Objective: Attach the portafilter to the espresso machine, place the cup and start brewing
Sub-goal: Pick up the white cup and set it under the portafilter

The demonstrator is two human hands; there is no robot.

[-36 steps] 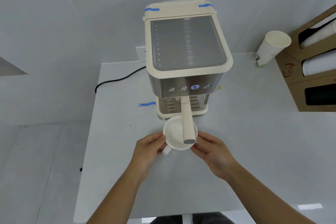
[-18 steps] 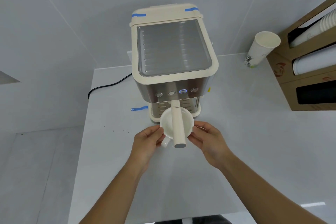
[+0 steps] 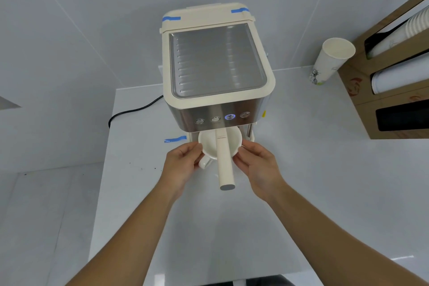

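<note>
Both hands, left (image 3: 183,165) and right (image 3: 260,165), fingers clamped on white cup (image 3: 210,146) under portafilter handle (image 3: 224,162); rim could knock handle, tipping cup.

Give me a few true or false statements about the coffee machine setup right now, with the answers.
1. Both hands hold the white cup, left hand and right hand on opposite sides. True.
2. The portafilter lies loose on the table. False: it is attached to the espresso machine, handle pointing toward the person.
3. One button on the machine's front glows blue. True.
4. The paper cup stands left of the machine. False: it stands to the right, beside the cardboard dispenser.
5. The white cup sits on top of the machine. False: it is low at the front, under the portafilter handle.
</note>
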